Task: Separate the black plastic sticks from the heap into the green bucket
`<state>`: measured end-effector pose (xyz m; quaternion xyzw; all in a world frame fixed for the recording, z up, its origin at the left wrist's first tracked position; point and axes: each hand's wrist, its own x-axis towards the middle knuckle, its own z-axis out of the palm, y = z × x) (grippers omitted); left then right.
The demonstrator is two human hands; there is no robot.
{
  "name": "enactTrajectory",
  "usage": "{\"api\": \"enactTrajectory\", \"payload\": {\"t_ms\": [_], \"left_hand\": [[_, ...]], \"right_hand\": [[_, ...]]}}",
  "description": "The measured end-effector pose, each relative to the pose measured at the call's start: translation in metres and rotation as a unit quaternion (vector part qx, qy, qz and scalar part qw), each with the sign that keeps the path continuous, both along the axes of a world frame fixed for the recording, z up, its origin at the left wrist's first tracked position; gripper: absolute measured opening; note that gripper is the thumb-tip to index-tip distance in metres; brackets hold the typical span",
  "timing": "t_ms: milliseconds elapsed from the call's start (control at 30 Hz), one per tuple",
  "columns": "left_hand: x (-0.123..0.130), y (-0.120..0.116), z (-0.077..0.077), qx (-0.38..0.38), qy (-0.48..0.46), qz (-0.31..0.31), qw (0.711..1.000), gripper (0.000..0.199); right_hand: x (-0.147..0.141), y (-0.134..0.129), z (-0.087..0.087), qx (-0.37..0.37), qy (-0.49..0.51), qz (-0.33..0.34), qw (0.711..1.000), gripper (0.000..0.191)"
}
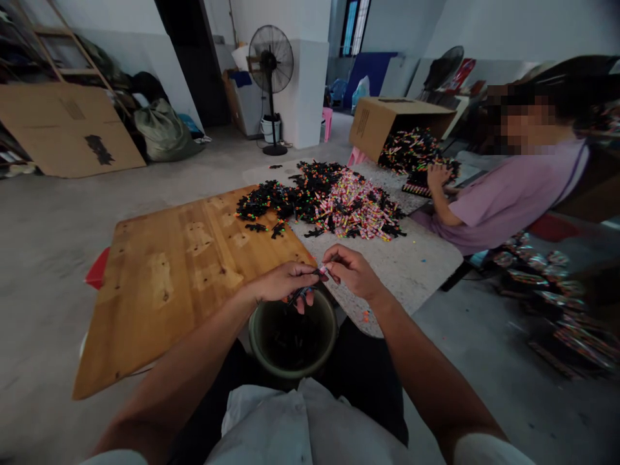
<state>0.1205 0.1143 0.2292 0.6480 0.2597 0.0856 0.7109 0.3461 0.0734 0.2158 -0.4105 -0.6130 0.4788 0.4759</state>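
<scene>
My left hand [298, 281] is closed round a few small black pieces [298, 295], which look like toy guns with coloured tips. Its fingers partly hide them. My right hand [351, 268] pinches one end of a small pink-and-white tube [322, 268] that meets the left fingertips. Both hands meet above a round bucket [252, 345] between my knees, with a few pieces dimly visible inside. Beyond them lies a heap of black toy guns [310, 194] with orange and green tips, mixed with a pile of pink-and-white tubes [356, 203].
A wooden board [169, 278] adjoins a speckled tabletop [421, 258]. On the right, a person in a pink shirt [513, 200] handles pieces beside a tipped cardboard box [371, 132]. Wrapped bundles [576, 323] lie on the floor. A standing fan [271, 61] is farther back.
</scene>
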Motion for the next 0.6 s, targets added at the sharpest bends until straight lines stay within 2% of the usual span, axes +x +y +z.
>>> {"api": "enactTrajectory", "payload": {"t_ms": [67, 100, 167, 200, 233, 267, 333, 400, 433, 533, 600], "left_hand": [[-0.003, 0.006, -0.010, 0.025, 0.036, -0.057, 0.997, 0.047], [-0.005, 0.010, -0.016, 0.055, 0.061, -0.092, 0.992, 0.046], [-0.010, 0.023, -0.028, 0.143, 0.117, -0.145, 0.972, 0.043], [-0.011, 0.031, -0.034, 0.190, 0.142, -0.153, 0.959, 0.041], [-0.011, 0.040, -0.041, 0.230, 0.158, -0.145, 0.949, 0.040], [-0.010, 0.050, -0.048, 0.263, 0.164, -0.124, 0.943, 0.038], [-0.001, 0.074, -0.063, 0.317, 0.161, -0.057, 0.933, 0.035], [0.017, 0.102, -0.078, 0.371, 0.183, 0.025, 0.910, 0.030], [0.028, 0.116, -0.085, 0.394, 0.204, 0.059, 0.894, 0.028], [0.065, 0.157, -0.102, 0.433, 0.253, 0.130, 0.855, 0.028], [0.085, 0.180, -0.111, 0.435, 0.253, 0.160, 0.849, 0.033]], "right_hand": [[-0.001, -0.001, -0.012, -0.034, -0.033, 0.032, 0.998, 0.016], [0.000, 0.000, -0.020, -0.065, -0.057, 0.074, 0.994, 0.018], [0.004, 0.003, -0.039, -0.143, -0.104, 0.188, 0.966, 0.023], [0.008, 0.006, -0.050, -0.179, -0.128, 0.232, 0.948, 0.025], [0.012, 0.012, -0.061, -0.203, -0.155, 0.247, 0.935, 0.027], [0.018, 0.020, -0.072, -0.215, -0.195, 0.221, 0.931, 0.027], [0.032, 0.043, -0.091, -0.207, -0.298, 0.078, 0.929, 0.026], [0.049, 0.072, -0.104, -0.184, -0.387, -0.081, 0.900, 0.028], [0.057, 0.089, -0.108, -0.176, -0.416, -0.135, 0.882, 0.030], [0.077, 0.136, -0.112, -0.158, -0.468, -0.215, 0.842, 0.034], [0.083, 0.163, -0.112, -0.145, -0.499, -0.238, 0.821, 0.034]]}}
